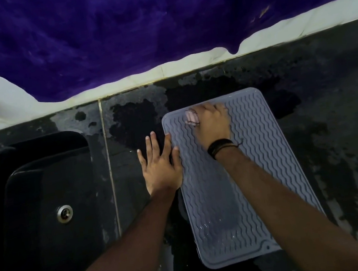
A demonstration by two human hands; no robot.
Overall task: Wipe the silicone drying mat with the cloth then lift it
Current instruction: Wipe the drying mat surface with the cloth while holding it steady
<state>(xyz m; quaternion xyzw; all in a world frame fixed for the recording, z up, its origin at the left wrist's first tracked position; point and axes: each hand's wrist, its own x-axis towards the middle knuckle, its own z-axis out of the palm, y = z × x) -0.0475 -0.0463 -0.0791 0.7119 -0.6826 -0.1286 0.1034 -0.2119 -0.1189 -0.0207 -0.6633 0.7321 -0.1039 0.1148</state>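
One hand (212,124) presses cloth (191,117) onto mat (263,147).

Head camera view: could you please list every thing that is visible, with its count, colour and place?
Silicone drying mat: one, grey, wavy ribs, flat on the counter, right of the sink.
Cloth: one, pinkish, on the mat's far left corner, under the right hand.
Counter: one, dark, wet patches.
Sink: one, black, left side.
Drain: one, metal, in the sink.
Hanging fabric: one, purple, over the pale wall behind.
Wristband: one, black, right wrist.
Left hand: open, flat across the mat's left edge.
Right hand: pressing the cloth.
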